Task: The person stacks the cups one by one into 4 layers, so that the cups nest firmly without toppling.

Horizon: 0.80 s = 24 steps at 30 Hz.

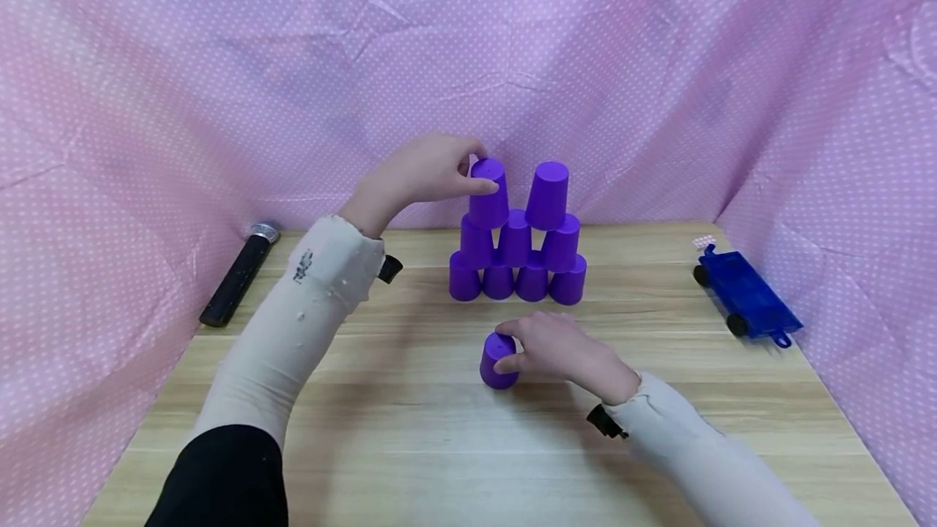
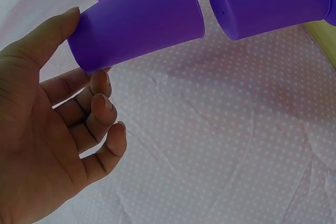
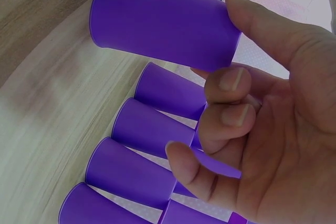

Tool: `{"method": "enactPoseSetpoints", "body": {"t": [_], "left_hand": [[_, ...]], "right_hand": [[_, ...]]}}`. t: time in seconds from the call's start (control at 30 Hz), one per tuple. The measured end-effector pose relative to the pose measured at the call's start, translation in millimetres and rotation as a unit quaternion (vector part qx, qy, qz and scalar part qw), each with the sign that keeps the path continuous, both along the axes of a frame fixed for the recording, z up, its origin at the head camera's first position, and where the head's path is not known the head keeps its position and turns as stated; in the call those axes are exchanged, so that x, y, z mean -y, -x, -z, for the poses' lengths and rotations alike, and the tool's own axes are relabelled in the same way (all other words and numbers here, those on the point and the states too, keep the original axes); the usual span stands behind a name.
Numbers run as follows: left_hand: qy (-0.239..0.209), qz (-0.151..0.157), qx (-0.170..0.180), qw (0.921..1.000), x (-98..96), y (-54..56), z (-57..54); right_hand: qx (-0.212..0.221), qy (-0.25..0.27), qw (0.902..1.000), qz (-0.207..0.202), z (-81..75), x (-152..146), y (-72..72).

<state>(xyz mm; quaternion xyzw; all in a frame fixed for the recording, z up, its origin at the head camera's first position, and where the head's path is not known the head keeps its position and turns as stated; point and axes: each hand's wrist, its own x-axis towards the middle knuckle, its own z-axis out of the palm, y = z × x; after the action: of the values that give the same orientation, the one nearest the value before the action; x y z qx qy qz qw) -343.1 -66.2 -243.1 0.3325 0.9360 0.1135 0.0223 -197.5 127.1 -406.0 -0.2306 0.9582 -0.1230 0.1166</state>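
Observation:
Purple cups stand upside down in a stacked pyramid, with several in the bottom row (image 1: 498, 281), three in the middle row (image 1: 516, 241) and two on the third level. My left hand (image 1: 432, 169) pinches the left cup of that third level (image 1: 489, 206) near its closed top; the left wrist view shows thumb and fingers on this cup (image 2: 139, 22). The right cup of the level (image 1: 549, 195) stands apart from it. In front of the pyramid, my right hand (image 1: 560, 352) pinches a single upside-down purple cup (image 3: 165, 17) between thumb and fingers near its top.
A black microphone (image 1: 237, 279) with a silver head lies at the table's left edge. On the right edge is a blue toy cart (image 1: 750, 291) with black wheels. Pink dotted cloth (image 1: 622, 63) hangs behind and beside the wooden table (image 1: 424, 446).

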Motion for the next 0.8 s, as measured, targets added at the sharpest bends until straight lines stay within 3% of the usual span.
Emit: {"method": "enactPoseSetpoints", "body": {"t": [0.8], "left_hand": [[0.009, 0.001, 0.007, 0.9999, -10.6, 8.5, 5.4]], "right_hand": [[-0.006, -0.009, 0.9999, -0.001, -0.9, 0.6, -0.8]]}}
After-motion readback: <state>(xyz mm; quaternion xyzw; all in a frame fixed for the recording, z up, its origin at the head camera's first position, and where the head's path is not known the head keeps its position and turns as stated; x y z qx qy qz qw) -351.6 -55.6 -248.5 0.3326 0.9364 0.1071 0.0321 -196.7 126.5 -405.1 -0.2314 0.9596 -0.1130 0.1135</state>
